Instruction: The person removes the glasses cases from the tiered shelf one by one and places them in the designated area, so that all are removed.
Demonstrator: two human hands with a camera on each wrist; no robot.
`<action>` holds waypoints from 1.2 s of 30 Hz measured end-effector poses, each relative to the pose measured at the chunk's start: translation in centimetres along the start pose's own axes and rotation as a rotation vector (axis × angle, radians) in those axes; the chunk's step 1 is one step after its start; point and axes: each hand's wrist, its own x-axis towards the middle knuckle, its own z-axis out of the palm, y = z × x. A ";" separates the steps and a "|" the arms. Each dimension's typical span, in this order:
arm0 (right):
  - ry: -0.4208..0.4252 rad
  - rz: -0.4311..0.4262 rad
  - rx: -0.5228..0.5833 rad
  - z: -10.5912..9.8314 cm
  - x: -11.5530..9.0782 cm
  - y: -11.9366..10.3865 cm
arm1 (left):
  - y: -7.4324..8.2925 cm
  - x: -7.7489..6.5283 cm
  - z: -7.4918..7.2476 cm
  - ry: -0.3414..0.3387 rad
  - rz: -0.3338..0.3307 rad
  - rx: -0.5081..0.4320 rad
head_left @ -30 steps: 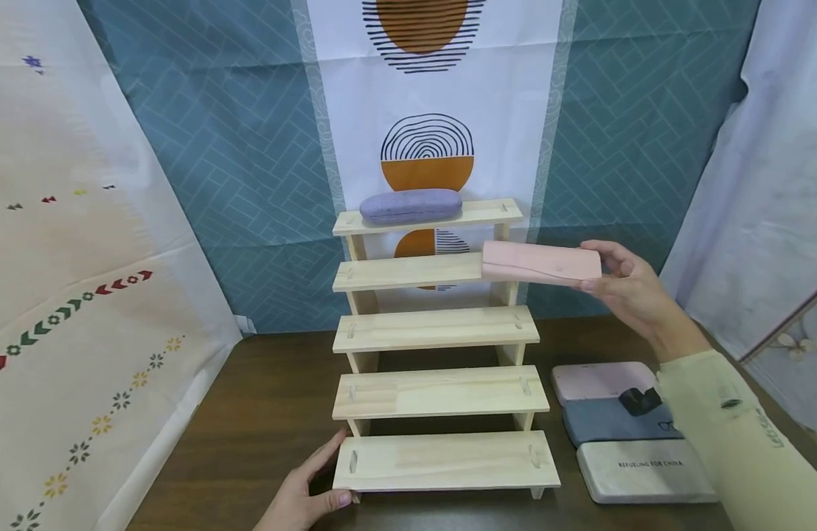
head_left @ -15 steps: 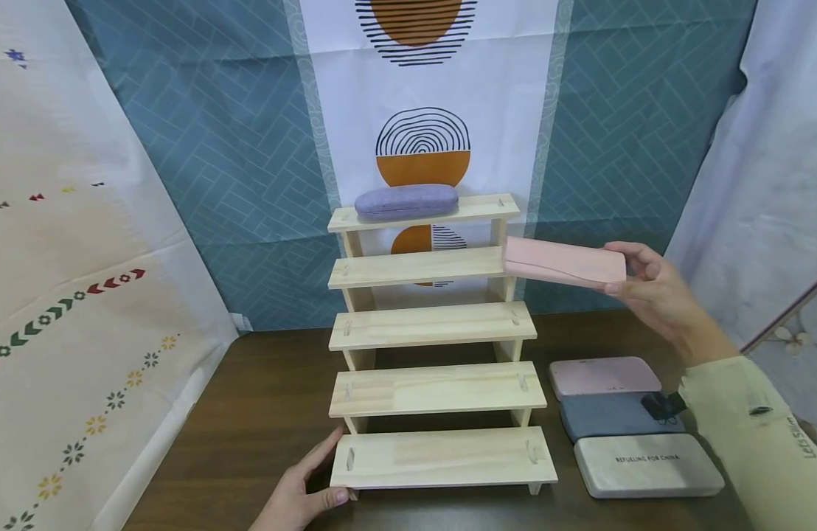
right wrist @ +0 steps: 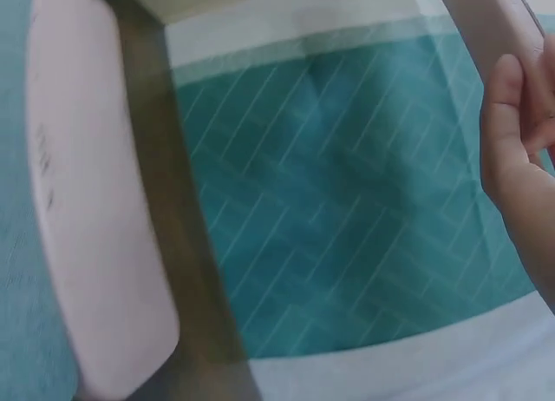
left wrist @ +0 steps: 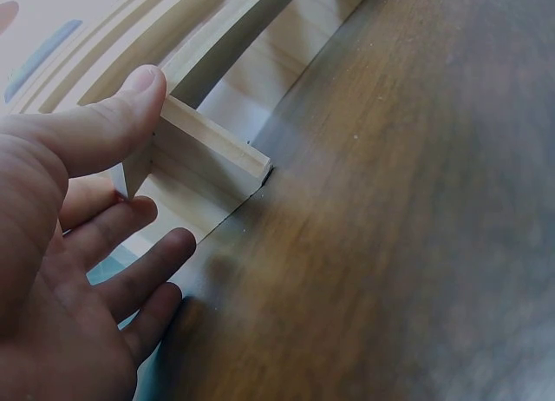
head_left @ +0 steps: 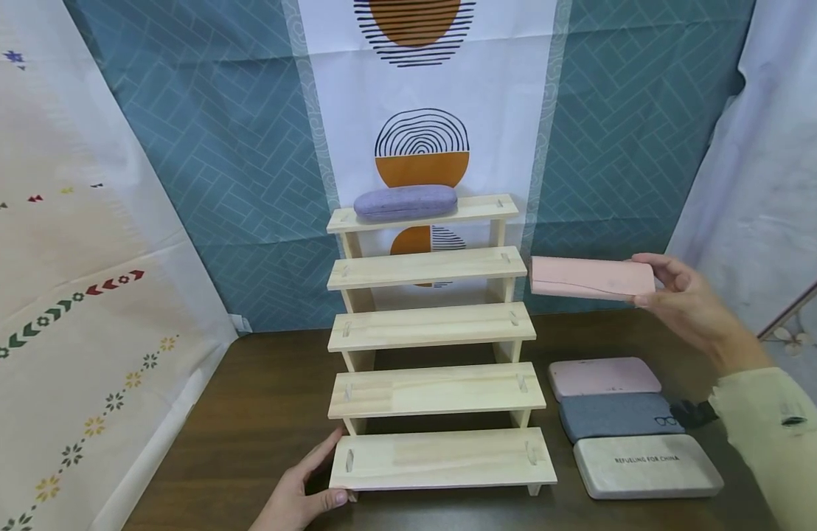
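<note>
My right hand (head_left: 687, 306) pinches the right end of a pink glasses case (head_left: 590, 279), thumb in front and fingers behind. The case is level in the air, just right of the second step from the top of a wooden tiered display stand (head_left: 428, 324). In the right wrist view, the hand (right wrist: 520, 132) and part of the held case (right wrist: 499, 23) show at the upper right. My left hand (head_left: 301, 483) grips the stand's lower left corner; the left wrist view shows the thumb (left wrist: 113, 123) over the board and fingertips against its other side. A purple glasses case (head_left: 405, 203) lies on the top step.
Right of the stand on the dark table (head_left: 249, 413) lie a light pink case (head_left: 604, 376), a blue-grey case (head_left: 614, 417) and a silver case (head_left: 647, 468) with lettering. A patterned cloth (head_left: 216, 147) hangs behind; a white embroidered cloth (head_left: 83, 295) borders the left.
My right hand has carried the pink glasses case to the right, away from the stand's second step, and slightly down. The left hand has stayed at the stand's corner.
</note>
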 end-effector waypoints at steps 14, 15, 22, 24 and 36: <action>-0.010 0.253 -0.216 -3.8 -1.3 2.6 | -0.7 0.2 0.0 0.005 0.134 0.005; -0.003 0.284 -0.248 -3.9 -1.4 2.9 | -0.7 0.2 0.0 0.004 0.135 0.003; 0.008 0.423 -0.406 -5.0 -1.3 4.4 | -0.8 0.2 0.0 0.013 0.139 0.002; 0.005 0.442 -0.413 -5.2 -1.4 4.8 | -0.8 0.2 0.1 0.014 0.148 0.002; -0.031 0.619 -0.731 -5.7 -1.2 6.3 | -1.1 0.1 0.2 0.012 0.211 -0.021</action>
